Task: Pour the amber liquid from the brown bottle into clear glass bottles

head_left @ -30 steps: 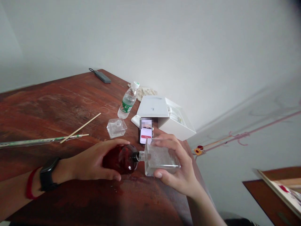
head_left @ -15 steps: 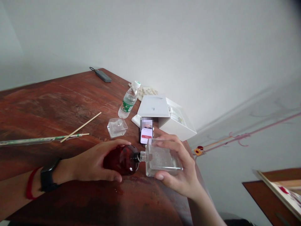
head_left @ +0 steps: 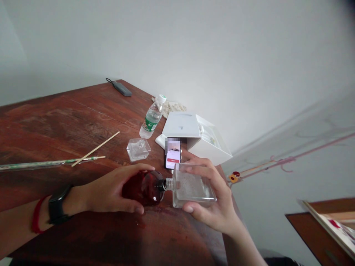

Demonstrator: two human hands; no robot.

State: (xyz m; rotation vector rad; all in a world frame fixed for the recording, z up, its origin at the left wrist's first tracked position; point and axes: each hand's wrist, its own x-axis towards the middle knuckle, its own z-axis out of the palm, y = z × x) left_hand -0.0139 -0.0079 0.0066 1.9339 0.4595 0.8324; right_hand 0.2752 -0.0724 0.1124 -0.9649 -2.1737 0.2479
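Note:
My left hand is wrapped round a dark red bottle with a black neck, lying tilted toward the right. In my right hand is a clear square glass bottle, held on its side with its threaded neck to the left. The two necks meet mouth to mouth. Whether liquid passes between them I cannot tell. Under the bottles, a few wet spots shine on the wooden table.
Beyond my hands are a clear block-shaped piece, a water bottle, a lit phone and a white box. Wooden chopsticks and a long wrapped packet lie left. A grey device rests at the far edge.
Almost nothing differs. My right hand and the clear bottle have shifted very slightly to the right; the necks still meet.

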